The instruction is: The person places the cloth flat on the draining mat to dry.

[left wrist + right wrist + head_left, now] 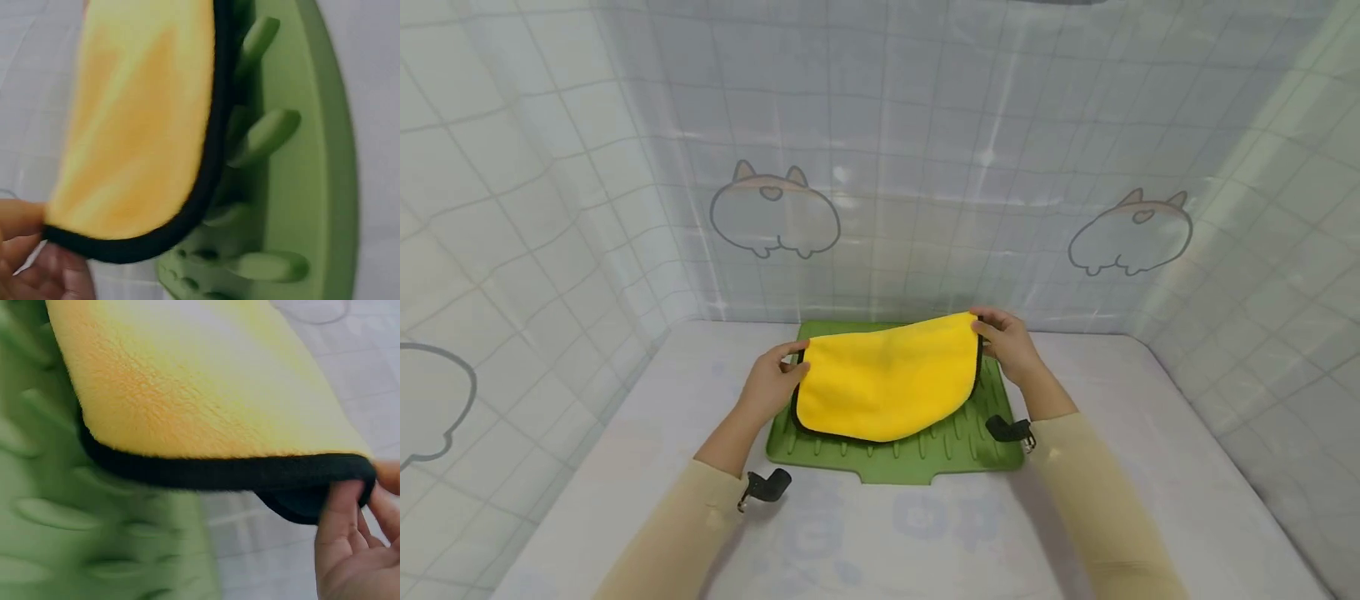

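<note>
Both hands hold up a yellow plush cloth (887, 379) with a black edge binding, stretched between them over a green ridged mat (895, 472). My left hand (769, 385) pinches its upper left corner between thumb and fingers. At the upper right corner, my right hand (1009, 343) pinches the cloth, a little higher than the left. In the right wrist view the cloth (187, 406) shows a fuzzy face, with a second dark-bound edge below it near the fingers. The left wrist view shows the cloth (137, 125) hanging beside the mat's raised ridges (269, 134).
The mat lies on a pale table (820, 542) with faint prints. Behind and at both sides stand white grid-patterned walls (925, 167) with cartoon animal drawings. A black wrist device (767, 485) sits at the left cuff, another device (1009, 430) at the right.
</note>
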The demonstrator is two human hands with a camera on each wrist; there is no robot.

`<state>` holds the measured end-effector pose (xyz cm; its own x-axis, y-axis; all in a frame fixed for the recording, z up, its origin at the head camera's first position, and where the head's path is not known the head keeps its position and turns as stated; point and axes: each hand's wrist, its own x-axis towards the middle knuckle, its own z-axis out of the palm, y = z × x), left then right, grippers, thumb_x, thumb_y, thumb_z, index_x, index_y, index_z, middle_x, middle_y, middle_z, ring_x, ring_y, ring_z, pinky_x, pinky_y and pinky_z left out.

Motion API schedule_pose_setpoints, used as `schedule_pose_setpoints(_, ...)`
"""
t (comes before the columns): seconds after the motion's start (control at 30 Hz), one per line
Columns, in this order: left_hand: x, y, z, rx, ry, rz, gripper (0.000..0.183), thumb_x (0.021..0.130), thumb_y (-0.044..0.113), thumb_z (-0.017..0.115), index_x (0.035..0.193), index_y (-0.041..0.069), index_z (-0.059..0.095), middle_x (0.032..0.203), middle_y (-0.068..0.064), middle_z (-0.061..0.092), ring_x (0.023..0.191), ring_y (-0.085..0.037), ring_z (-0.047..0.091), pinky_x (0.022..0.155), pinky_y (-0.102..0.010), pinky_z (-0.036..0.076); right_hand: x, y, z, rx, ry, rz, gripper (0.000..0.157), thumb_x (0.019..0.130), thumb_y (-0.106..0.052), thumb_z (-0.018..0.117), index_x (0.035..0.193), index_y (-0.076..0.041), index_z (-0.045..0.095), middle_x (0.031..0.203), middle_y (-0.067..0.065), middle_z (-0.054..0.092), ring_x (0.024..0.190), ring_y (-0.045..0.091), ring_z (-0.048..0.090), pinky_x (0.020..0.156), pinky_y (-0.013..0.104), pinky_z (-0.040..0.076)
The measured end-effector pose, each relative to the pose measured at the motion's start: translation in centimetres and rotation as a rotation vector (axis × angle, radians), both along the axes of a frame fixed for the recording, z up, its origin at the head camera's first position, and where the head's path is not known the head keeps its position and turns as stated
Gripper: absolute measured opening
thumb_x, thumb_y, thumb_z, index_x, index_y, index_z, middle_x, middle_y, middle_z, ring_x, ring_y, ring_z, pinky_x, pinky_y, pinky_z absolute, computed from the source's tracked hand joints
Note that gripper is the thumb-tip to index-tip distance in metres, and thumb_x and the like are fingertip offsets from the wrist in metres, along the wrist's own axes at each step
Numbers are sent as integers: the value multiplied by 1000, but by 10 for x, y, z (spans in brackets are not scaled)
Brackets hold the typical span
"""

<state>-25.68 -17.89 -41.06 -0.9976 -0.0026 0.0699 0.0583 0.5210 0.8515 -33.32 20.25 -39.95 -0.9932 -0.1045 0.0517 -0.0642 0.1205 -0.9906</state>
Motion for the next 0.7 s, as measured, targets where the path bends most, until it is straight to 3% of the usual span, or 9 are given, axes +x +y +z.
schedule_pose_setpoints(0.13,-3,-5,-11,-76,-126,-93,47,94,21,54,140,20,41,137,-9,41,78,-22,54,54,-30,44,1,-6,-18,47,-32,148,48,94,-26,54,138,-12,42,133,10,44,110,26,53,88,41,48)
schedule_pose_setpoints(0.27,-1,-6,-20,-103,-174,-141,50,94,17,54,142,18,38,141,-14,37,99,-25,54,62,-30,46,5,-8,-33,118,-64,241,47,95,-20,52,139,-8,39,140,16,37,115,33,50,91,46,46)
schedule_pose_setpoints(0.57,9,-15,-27,-205,-181,-216,40,94,18,53,134,19,49,138,-12,43,109,-30,52,72,-33,49,21,0,-39,360,-48,213,41,96,-20,51,133,-5,47,133,16,47,116,31,49,89,44,47)
schedule_pose_setpoints(0.7,14,-17,-27,-237,-185,-245,39,94,17,55,132,19,51,136,-14,45,98,-25,55,66,-32,48,28,4,-41,422,-82,210,39,96,-24,51,131,-8,50,128,13,51,112,30,52,87,42,48)
